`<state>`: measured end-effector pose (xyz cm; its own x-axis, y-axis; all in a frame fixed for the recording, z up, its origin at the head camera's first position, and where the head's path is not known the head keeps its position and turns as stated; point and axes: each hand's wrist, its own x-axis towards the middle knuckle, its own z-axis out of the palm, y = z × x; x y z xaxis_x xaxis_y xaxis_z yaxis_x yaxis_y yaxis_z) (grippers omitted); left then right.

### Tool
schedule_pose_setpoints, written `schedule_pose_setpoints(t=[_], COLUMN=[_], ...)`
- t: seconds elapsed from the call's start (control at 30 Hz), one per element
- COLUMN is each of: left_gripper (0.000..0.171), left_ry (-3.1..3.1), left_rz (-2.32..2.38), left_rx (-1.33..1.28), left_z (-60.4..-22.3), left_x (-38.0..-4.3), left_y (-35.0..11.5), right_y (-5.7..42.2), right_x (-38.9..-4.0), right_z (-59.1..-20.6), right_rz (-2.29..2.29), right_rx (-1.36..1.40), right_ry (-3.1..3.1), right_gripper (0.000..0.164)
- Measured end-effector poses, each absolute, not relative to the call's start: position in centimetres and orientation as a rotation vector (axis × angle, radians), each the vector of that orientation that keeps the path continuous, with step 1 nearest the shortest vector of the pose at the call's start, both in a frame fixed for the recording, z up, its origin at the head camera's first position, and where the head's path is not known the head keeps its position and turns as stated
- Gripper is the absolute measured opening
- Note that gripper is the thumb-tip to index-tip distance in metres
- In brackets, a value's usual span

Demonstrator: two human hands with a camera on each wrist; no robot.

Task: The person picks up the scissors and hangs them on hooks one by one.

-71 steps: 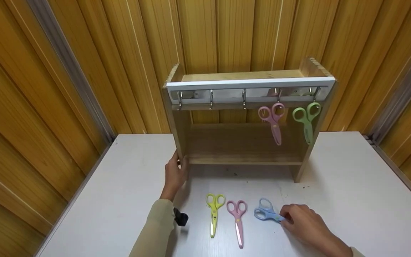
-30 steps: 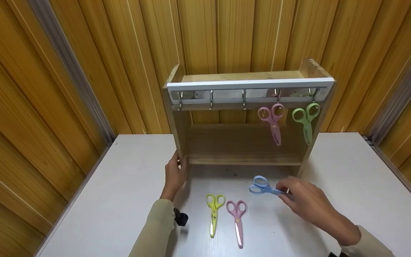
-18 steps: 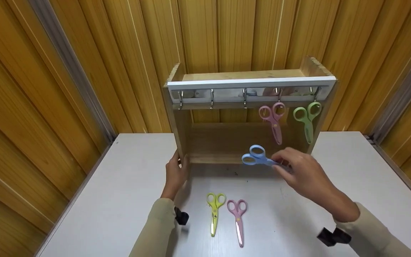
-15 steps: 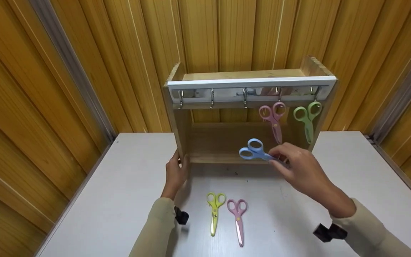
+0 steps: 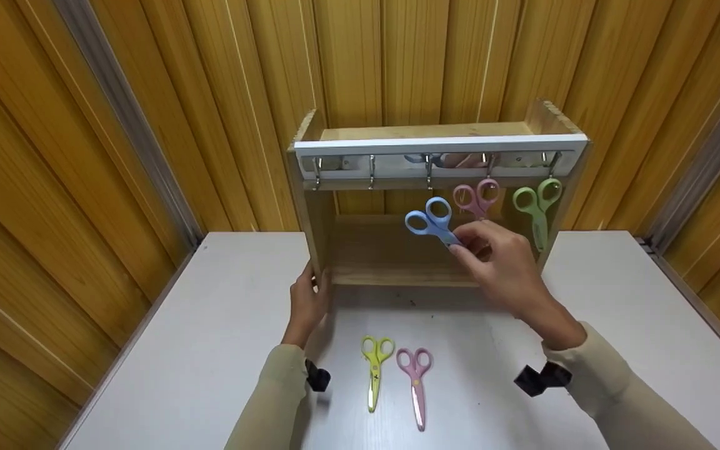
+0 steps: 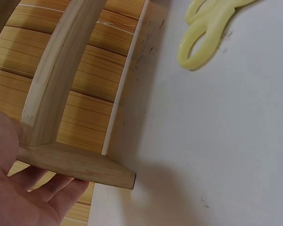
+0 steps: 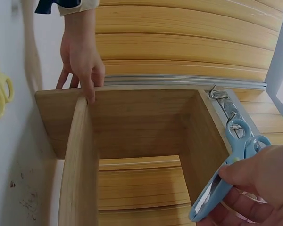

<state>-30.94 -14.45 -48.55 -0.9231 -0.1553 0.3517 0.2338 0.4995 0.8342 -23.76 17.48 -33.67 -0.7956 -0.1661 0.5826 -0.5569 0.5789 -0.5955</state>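
Blue scissors (image 5: 436, 224) are pinched by the blade end in my right hand (image 5: 500, 259), ring handles pointing up and left, raised before the wooden shelf (image 5: 397, 277). Just above the rings runs a hook rail (image 5: 397, 167); its middle hook (image 5: 429, 178) is bare. In the right wrist view the blue scissors (image 7: 233, 160) overlap part of this rail. My left hand (image 5: 305, 303) grips the shelf's left side panel low down; its fingers (image 6: 68, 195) lie along the panel's outer face. Pink scissors (image 5: 474, 197) hang from the fourth hook, partly hidden by my right hand.
Green scissors (image 5: 538, 212) hang on the rightmost hook. Yellow scissors (image 5: 374, 372) and a second pink pair (image 5: 417, 387) lie side by side on the white table (image 5: 210, 350), handles toward the shelf. Wood-patterned panels (image 5: 410, 62) close off the back and sides.
From lying on the table, the blue scissors were lifted by my right hand, up and to the left toward the rail, rings now turned more upward. The left hand stays on the panel.
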Motion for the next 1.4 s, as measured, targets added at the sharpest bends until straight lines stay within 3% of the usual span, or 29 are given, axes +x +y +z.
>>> schedule_pose_setpoints(t=[1.4], left_gripper=[0.047], left_ry=[-2.347], left_rz=[-1.433], left_rx=[-0.075], left_z=[-48.6], left_x=[-31.0], left_y=[-14.6], right_y=[14.3], right_x=[-26.5], right_z=[-34.9], right_rz=[1.26], right_rx=[0.436], right_ry=[-2.282], right_gripper=[0.015])
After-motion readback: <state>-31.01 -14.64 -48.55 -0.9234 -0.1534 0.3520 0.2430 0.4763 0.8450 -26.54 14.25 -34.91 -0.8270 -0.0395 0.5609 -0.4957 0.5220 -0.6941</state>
